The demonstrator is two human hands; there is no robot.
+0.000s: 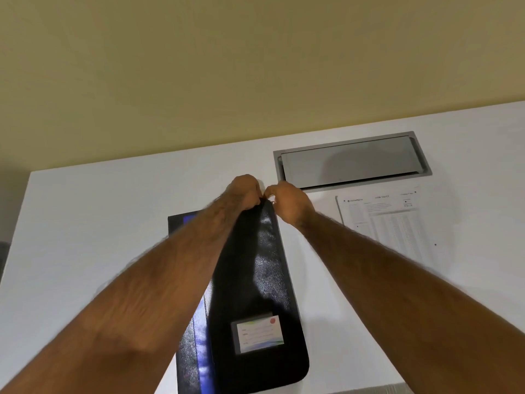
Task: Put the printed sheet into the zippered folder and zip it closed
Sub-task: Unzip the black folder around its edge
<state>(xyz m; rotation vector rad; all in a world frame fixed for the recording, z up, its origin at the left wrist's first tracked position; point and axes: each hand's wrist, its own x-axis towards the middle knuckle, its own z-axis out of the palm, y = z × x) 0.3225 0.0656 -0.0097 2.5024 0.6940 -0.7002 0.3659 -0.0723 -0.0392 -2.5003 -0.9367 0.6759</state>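
Note:
A black zippered folder (261,282) lies lengthwise on the white table (85,223), with a small label card in a clear pocket near its close end. Its top flap is lifted, and blue lining shows along the left side. My left hand (244,191) grips the folder's far corner. My right hand (287,203) pinches something small at that same corner, apparently the zipper pull, though it is too small to be sure. The printed sheet (392,226) lies flat on the table to the right of the folder, untouched.
A grey recessed cable-box lid (352,163) is set into the table just beyond the sheet. A beige wall stands behind the table's far edge. The table's left edge runs close to the folder's left side.

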